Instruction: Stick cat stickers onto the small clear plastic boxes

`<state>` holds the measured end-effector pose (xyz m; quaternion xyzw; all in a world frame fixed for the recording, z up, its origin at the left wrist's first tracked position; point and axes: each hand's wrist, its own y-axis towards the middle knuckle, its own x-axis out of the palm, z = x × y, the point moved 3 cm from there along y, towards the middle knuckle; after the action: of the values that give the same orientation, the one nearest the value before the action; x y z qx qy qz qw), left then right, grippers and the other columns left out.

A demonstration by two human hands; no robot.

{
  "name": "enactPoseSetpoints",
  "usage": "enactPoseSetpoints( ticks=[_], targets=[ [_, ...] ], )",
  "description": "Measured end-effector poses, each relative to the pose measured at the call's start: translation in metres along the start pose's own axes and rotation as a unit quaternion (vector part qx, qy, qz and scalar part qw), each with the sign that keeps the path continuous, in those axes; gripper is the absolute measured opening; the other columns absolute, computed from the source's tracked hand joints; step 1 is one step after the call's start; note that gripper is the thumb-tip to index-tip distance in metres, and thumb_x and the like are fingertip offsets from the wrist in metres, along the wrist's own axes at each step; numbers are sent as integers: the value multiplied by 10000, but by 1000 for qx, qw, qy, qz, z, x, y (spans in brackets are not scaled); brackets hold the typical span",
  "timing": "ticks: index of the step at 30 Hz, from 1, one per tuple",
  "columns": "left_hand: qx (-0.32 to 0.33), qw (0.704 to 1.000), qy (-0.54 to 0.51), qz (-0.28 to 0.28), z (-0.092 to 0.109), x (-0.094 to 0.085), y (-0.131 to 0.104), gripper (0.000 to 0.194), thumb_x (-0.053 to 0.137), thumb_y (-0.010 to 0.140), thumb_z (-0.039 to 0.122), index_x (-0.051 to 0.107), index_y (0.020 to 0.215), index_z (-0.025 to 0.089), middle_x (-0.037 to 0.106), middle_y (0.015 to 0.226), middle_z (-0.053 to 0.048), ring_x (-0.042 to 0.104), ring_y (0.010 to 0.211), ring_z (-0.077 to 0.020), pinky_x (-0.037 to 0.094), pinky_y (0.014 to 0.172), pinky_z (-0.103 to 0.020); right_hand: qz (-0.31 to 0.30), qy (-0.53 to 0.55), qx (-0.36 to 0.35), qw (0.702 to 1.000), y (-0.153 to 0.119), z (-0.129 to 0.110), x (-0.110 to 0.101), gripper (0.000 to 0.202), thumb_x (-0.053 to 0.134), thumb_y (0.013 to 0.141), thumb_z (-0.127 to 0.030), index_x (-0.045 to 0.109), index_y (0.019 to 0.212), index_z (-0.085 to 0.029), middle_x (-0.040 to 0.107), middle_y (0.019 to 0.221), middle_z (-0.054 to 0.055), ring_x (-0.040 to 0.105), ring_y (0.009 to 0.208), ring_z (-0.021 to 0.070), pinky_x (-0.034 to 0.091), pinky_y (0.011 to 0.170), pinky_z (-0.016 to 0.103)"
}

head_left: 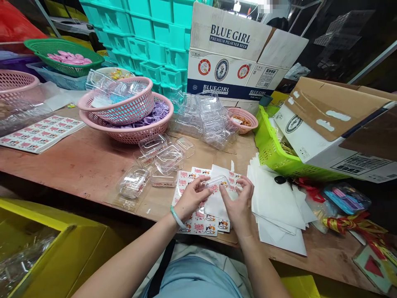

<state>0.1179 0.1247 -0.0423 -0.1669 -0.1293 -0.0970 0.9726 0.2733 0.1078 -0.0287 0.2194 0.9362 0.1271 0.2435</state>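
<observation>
A small clear plastic box [219, 180] with a pink-and-cat sticker [223, 184] on its lid is held over the sheets. My left hand [194, 197] pinches the box at its left edge, thumb in front and fingers behind. The thumb of my right hand [238, 203] touches the box's lower right part, while its other fingers stand apart, curved to the right of it. Beneath both hands lie sticker sheets [198, 227] with cat prints and a white backing sheet [214, 209]. Several clear boxes [169, 159] rest on the table to the left.
White paper sheets [276, 207] lie at right, beside a lime-green basket [269, 153] and a cardboard carton [313, 124]. Pink baskets [124, 134] and stacked clear trays [211, 118] stand behind. A sticker stack [40, 132] lies far left. A yellow bin [77, 248] is below the front edge.
</observation>
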Motion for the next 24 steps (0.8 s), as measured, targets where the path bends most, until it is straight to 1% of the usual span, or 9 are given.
enactPoseSetpoints(
  ticks=[3, 6, 10, 12, 13, 16, 17, 20, 24],
  targets=[
    [51, 999, 10, -9, 5, 1, -5, 523, 733, 708, 390, 586, 1166, 186, 634, 982, -57, 572, 825, -148, 473, 711, -261, -76, 104, 111, 985, 3, 6, 6, 804, 768, 645, -498, 366, 1291, -241, 513, 1280, 138, 580, 1096, 261, 520, 860, 414],
    [92, 995, 9, -27, 12, -3, -17, 494, 721, 732, 350, 583, 1179, 192, 639, 1090, -83, 595, 935, -189, 491, 800, -301, -161, 194, 162, 954, 8, -4, 11, 667, 708, 729, -513, 428, 1268, -238, 652, 1081, 86, 651, 927, 221, 533, 802, 360],
    [132, 991, 1, -27, 24, -27, -43, 470, 689, 776, 322, 552, 1209, 202, 595, 1214, -113, 590, 1070, -240, 499, 907, -371, -193, 224, 161, 942, 8, -18, 23, 470, 534, 858, -558, 535, 1186, -221, 692, 1016, 71, 664, 904, 213, 535, 808, 354],
    [188, 981, 21, 44, 31, -55, -56, 474, 674, 791, 321, 525, 1230, 227, 545, 1279, -107, 569, 1119, -244, 490, 953, -397, -214, 223, 148, 939, 3, -21, 36, 452, 476, 894, -549, 516, 1210, -228, 683, 1065, 80, 655, 973, 223, 525, 865, 391],
    [229, 966, 35, 113, 34, -75, -62, 492, 675, 790, 320, 507, 1245, 242, 524, 1296, -98, 553, 1145, -241, 476, 980, -404, -228, 207, 129, 942, 1, -21, 44, 451, 489, 894, -533, 495, 1233, -236, 669, 1108, 84, 639, 1022, 228, 509, 906, 416],
    [331, 869, 51, 364, 41, -142, -73, 613, 713, 752, 330, 443, 1297, 256, 494, 1300, -82, 479, 1235, -238, 384, 1072, -411, -269, 98, 24, 958, -1, -25, 71, 567, 614, 833, -473, 422, 1322, -259, 578, 1273, 101, 540, 1191, 254, 419, 1026, 484],
    [335, 847, 47, 409, 40, -162, -72, 653, 724, 739, 341, 424, 1312, 249, 489, 1299, -89, 462, 1252, -240, 358, 1089, -415, -284, 60, -15, 957, 1, -26, 81, 665, 662, 797, -456, 373, 1367, -273, 532, 1329, 104, 494, 1242, 265, 384, 1054, 502],
    [318, 828, 37, 460, 33, -207, -65, 658, 752, 700, 364, 463, 1271, 210, 483, 1304, -111, 449, 1257, -251, 331, 1098, -422, -336, -1, -125, 933, 14, -34, 115, 1044, 782, 674, -427, 129, 1482, -323, 291, 1514, 101, 278, 1399, 288, 270, 1122, 519],
    [321, 822, 18, 470, 26, -226, -58, 557, 709, 740, 400, 500, 1223, 215, 536, 1230, -89, 500, 1192, -230, 361, 1064, -413, -393, 13, -213, 894, 38, -40, 158, 1292, 826, 616, -426, -131, 1480, -340, -12, 1589, 84, 63, 1458, 276, 195, 1152, 491]
  ],
)
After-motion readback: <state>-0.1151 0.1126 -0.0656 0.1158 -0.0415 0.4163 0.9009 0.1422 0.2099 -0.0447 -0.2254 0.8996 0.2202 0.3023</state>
